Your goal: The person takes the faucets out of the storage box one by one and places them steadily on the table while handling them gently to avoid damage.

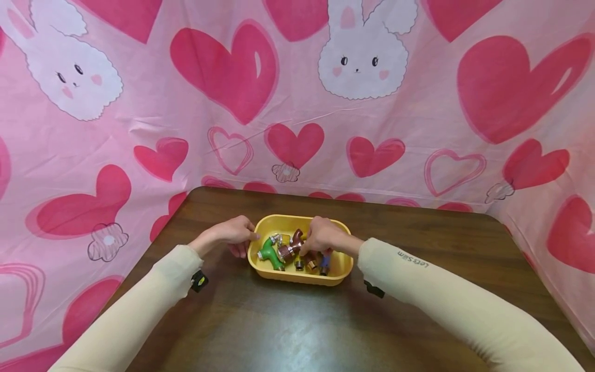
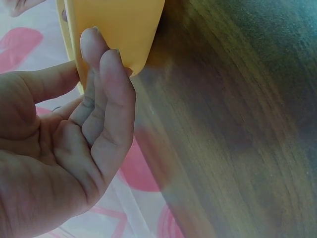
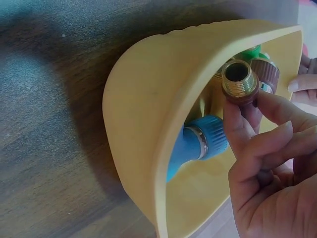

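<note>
A yellow plastic basin (image 1: 297,278) holds several coloured pipe fittings. My left hand (image 1: 236,235) is at the basin's left end, with the thumb over the rim and the fingers against the outer wall (image 2: 119,29). Over the middle of the basin, my right hand (image 1: 323,237) pinches a brown pipe fitting (image 1: 290,249); its brass threaded end (image 3: 239,82) faces the right wrist camera. A green branched fitting (image 1: 268,253) lies to the left in the basin. Close to the right hand lies a blue fitting (image 3: 198,141) with a ribbed collar.
The basin stands on a dark wooden table (image 1: 223,320). Behind and beside the table hangs a pink cloth (image 1: 297,108) printed with hearts and rabbits. More brass threaded ends (image 1: 311,266) show near the basin's front wall.
</note>
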The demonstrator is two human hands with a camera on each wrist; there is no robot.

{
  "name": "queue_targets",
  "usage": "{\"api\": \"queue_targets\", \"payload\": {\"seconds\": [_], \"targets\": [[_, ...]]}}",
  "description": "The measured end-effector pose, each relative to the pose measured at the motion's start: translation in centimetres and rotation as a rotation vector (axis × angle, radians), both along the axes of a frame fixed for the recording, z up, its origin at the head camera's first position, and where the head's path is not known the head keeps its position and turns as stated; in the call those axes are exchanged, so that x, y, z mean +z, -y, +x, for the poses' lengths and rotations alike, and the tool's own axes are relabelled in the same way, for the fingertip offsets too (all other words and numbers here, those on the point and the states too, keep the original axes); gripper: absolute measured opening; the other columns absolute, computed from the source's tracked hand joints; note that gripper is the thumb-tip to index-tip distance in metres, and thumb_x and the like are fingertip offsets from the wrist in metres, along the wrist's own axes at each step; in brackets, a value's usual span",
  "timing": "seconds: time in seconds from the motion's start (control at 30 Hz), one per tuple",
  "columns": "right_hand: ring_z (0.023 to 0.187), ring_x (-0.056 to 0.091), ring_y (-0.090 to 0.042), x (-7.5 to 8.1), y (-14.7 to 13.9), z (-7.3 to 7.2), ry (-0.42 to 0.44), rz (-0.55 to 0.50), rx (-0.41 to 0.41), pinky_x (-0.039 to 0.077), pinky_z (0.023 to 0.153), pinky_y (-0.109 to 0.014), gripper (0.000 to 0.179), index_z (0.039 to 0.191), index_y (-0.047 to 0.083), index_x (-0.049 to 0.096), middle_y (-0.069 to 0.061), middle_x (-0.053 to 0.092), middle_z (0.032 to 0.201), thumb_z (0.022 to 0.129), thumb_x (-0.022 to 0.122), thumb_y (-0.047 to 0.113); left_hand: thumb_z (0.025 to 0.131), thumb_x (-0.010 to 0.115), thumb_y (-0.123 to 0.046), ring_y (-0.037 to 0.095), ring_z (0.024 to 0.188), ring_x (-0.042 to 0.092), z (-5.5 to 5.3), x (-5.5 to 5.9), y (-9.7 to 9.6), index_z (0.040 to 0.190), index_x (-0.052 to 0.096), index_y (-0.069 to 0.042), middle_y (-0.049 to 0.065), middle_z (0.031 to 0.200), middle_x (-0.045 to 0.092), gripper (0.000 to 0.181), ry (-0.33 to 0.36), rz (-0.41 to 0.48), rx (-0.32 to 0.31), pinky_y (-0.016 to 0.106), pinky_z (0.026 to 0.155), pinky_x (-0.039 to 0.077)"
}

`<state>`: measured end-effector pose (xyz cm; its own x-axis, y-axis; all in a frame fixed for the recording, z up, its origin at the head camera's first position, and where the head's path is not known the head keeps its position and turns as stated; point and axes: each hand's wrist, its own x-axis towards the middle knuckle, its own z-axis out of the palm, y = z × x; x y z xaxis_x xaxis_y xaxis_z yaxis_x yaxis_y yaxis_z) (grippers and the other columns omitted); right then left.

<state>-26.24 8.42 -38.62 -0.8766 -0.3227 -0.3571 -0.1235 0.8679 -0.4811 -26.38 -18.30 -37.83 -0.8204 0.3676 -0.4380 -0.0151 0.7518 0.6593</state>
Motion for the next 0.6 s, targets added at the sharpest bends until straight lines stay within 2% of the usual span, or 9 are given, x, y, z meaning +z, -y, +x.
{"api": "queue_targets", "payload": {"seconds": [0.13,0.3,0.4,0.6], "targets": [[0.036,0.042,-0.011,1.4,0.0,1.1,0.017,-0.005,-0.025,0.041,0.039,-0.025,0.046,0.053,0.007,0.063,0.002,0.046,0.045,0.083,0.092,0.027,0.109,0.056,-0.014,0.014,0.052,0.064,0.0,0.0,0.1,0.105,0.072,0.006,0.009,0.065,0.064,0.026,0.006,0.009,0.007,0.031,0.054,0.059],[0.037,0.041,-0.011,1.8,-0.2,1.7,0.019,-0.017,-0.030,0.036,0.038,-0.024,0.042,0.057,0.003,0.068,0.002,0.045,0.044,0.084,0.091,0.026,0.109,0.056,-0.014,0.014,0.051,0.063,0.0,-0.1,0.2,0.103,0.072,0.007,0.008,0.063,0.063,0.027,0.029,0.039,0.007,0.030,0.053,0.058],[0.037,0.042,-0.011,1.7,-0.3,1.7,0.025,-0.023,-0.029,0.039,0.040,-0.025,0.041,0.057,0.004,0.069,0.002,0.046,0.044,0.085,0.090,0.025,0.109,0.056,-0.013,0.013,0.051,0.062,-0.1,-0.3,0.3,0.105,0.071,0.008,0.008,0.064,0.062,0.026,0.037,0.053,0.009,0.030,0.053,0.058],[0.039,0.044,-0.012,1.7,-0.4,1.7,0.040,-0.015,-0.037,0.051,0.047,-0.031,0.038,0.060,0.004,0.073,0.002,0.049,0.047,0.084,0.091,0.027,0.108,0.057,-0.013,0.013,0.051,0.061,-0.2,-0.2,0.3,0.107,0.072,0.007,0.007,0.064,0.061,0.026,0.026,0.050,0.009,0.029,0.052,0.057]]}}
